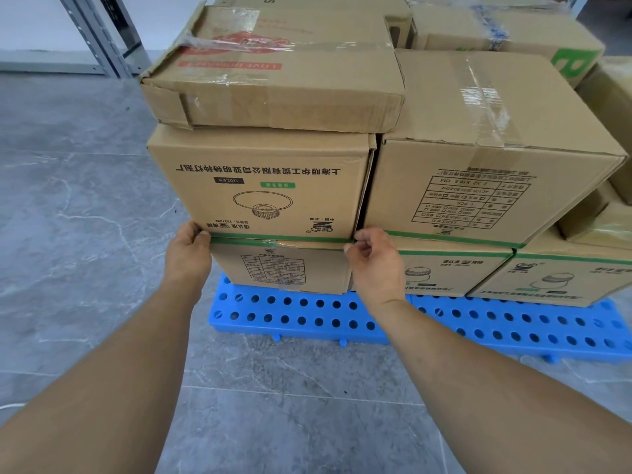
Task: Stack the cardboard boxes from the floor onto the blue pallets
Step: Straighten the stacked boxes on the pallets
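Head view, hands at the stack. Left hand point(189, 249) and right hand point(372, 260) bracket the printed brown cardboard box with the lamp drawing point(263, 186), each at a bottom front corner, just where its green edge stripe meets the smaller brown box beneath point(280, 268). The left fingers curl round the left corner; the right fingers are bent and pinch at the right corner, beside the dark gap to the neighbouring box — a two-handed hold on the box's lower edge. The box sits in the second tier, printed upside down, on the perforated blue plastic pallet point(301, 316) that lies on the grey marbled floor point(85, 206).

Handling, as judged: stiff corrugated walls, probably a light but fragile lamp inside; the bottom corners are the sound places to hold, since the faces give no purchase and the taped seams may be slick.

Surroundings: a flat, dented brown box with red print and loose clear tape point(273, 80) rests on top and overhangs — it would shift with any nudge. The large taped brown box with a printed table point(478, 159) stands close on the right, limiting finger room. Grey metal shelving uprights point(102, 39) stand behind, well apart.
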`<state>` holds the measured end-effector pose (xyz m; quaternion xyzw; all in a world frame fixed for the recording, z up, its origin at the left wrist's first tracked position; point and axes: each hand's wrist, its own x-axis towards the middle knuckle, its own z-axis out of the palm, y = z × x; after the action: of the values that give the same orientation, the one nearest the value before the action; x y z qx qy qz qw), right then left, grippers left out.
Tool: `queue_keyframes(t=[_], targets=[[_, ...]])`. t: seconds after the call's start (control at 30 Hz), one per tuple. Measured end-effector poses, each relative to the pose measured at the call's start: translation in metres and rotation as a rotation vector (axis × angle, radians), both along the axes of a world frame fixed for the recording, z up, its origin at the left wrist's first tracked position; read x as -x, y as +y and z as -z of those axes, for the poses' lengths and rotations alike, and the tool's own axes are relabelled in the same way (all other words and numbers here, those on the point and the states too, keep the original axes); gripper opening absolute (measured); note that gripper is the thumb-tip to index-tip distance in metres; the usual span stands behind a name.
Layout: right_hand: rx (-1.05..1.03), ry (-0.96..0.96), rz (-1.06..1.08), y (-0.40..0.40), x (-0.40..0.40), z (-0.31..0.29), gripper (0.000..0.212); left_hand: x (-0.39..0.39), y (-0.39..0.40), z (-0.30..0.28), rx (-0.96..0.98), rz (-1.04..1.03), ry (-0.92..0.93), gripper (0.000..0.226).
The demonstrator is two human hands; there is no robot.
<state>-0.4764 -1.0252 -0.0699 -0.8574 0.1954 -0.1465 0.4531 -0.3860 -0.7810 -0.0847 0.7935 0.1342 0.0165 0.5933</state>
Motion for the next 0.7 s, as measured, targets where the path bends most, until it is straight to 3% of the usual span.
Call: queue_keyframes(t=[0.5,0.7], targets=[[0.02,0.036,-0.03,-0.006,0.0,0.002,0.007,0.013,-0.008,-0.009,-0.181,0.01,0.02,0.021],[0.058,0.06,-0.035,-0.022,0.012,-0.004,0.004,0.029,-0.021,-0.015,-0.07,-0.029,0.039,0.037]])
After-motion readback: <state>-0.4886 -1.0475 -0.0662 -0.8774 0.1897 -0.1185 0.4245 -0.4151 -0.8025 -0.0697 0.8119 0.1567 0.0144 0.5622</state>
